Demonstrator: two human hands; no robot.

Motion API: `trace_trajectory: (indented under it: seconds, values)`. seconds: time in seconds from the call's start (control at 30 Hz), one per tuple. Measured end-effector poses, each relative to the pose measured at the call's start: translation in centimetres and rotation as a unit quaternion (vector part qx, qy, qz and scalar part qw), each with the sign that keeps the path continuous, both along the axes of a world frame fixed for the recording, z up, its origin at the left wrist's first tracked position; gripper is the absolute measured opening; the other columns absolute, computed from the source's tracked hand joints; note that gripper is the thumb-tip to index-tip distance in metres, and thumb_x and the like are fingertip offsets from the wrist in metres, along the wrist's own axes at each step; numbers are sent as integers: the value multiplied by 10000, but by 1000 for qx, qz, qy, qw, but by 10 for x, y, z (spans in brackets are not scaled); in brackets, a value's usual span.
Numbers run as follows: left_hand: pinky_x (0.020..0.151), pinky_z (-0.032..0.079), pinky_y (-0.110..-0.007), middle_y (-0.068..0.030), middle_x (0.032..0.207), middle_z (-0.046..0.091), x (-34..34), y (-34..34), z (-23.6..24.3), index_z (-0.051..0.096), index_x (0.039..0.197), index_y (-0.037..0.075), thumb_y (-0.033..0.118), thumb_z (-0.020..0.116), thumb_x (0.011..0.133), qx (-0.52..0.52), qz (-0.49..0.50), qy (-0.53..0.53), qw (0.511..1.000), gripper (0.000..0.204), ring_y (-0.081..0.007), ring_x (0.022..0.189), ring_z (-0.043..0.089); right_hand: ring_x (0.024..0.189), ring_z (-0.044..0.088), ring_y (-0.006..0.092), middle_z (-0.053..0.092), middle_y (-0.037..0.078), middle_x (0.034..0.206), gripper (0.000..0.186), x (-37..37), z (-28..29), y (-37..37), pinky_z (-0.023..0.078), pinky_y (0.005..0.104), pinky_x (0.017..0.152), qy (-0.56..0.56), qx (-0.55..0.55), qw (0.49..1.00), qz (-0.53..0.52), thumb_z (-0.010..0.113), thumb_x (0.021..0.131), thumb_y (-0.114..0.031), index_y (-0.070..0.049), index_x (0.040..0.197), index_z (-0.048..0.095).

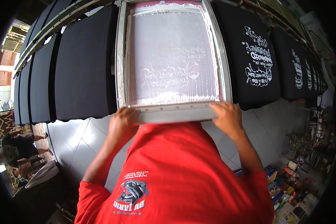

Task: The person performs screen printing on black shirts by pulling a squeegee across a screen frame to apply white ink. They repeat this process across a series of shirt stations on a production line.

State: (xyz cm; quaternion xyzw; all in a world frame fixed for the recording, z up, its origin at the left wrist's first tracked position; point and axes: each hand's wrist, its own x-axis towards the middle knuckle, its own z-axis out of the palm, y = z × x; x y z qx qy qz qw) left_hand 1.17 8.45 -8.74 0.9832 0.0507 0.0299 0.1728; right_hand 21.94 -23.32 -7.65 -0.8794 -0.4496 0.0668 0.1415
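Note:
A screen-printing frame (121,56) lies in front of me, its pale mesh (164,44) smeared with white ink and showing faint reversed lettering and drawings. Across its near end lies a wide squeegee (175,114) with a grey, screw-dotted bar. My left hand (124,121) is closed round the bar's left end. At the right end, my right hand (227,116) grips it with the thumb on top. White ink (175,99) gathers in a thick line along the squeegee's far edge, with drips streaking the mesh above it. The squeegee's blade is hidden.
Black shirts on boards stand in a row: plain ones (84,67) at left, white-printed ones (246,56) at right. A rail (56,28) runs behind the left boards. Another person (22,145) is at far left. Clutter (291,186) covers the floor at lower right.

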Motion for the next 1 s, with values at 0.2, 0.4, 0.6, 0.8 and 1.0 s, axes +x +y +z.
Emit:
trace_trajectory:
  seconds: [0.2,0.4,0.6,0.8,1.0]
  values:
    - [720,566,-359,-62,949,692,-12,-17,-21,693,972,41,41,715,661,24,14,-37,999,312,-247,892,659,958,672,214,721,35,1003,265,-24,-45,-13,532,372,833,-103,58,993,-11,652,758,-50,-90,1015,704]
    - [674,565,-317,-53,922,679,39,15,-37,696,972,55,13,629,704,79,-16,-87,993,280,-213,839,657,967,661,210,714,26,1030,306,21,-57,14,532,350,841,-123,36,992,-6,631,764,-34,-99,1052,712]
    - [752,565,-339,-67,907,675,145,82,-50,690,984,56,15,688,648,90,-20,-108,990,338,-234,829,658,978,659,234,709,35,1060,412,143,-66,84,551,367,825,-113,53,992,-10,659,681,-6,-128,1072,699]
    - [753,570,-370,-60,939,684,276,165,-59,686,983,94,114,757,681,150,-11,-148,978,311,-267,854,668,919,679,294,714,74,1020,385,267,-62,167,564,405,773,-117,40,992,-28,710,687,-98,-166,1065,700]
    - [733,590,-375,-126,953,718,390,237,-18,710,1023,98,273,756,758,192,-12,64,979,320,-296,850,706,860,695,337,721,151,862,369,386,-20,239,542,449,740,-56,-22,998,23,825,673,-322,-100,951,725]
